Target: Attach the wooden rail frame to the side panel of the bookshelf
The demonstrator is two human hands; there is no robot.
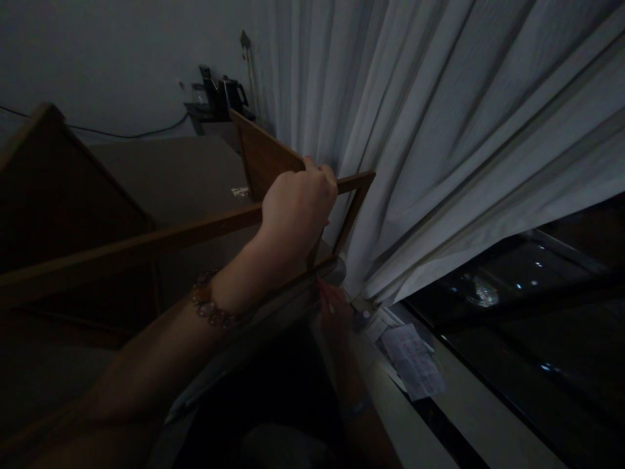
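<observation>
My left hand (299,203), with a beaded bracelet (211,307) at its wrist, is closed over the top rail of a brown wooden frame (205,229). Just behind its knuckles stands a brown wooden panel (266,156) that slopes down to the right. Lower down, my right hand (334,311) has its fingers pinched together close to the frame's bottom rail. Whatever those fingertips hold is too dark and small to make out. A greyish rounded thing (338,268) shows beside the end of that rail.
Long white curtains (420,130) hang at the right, above a dark glossy surface (537,312). Printed papers (413,361) lie low on the right. Another wooden panel (63,195) rises at the left. A dark kettle (233,94) stands at the back, near a cable (129,135) along the wall.
</observation>
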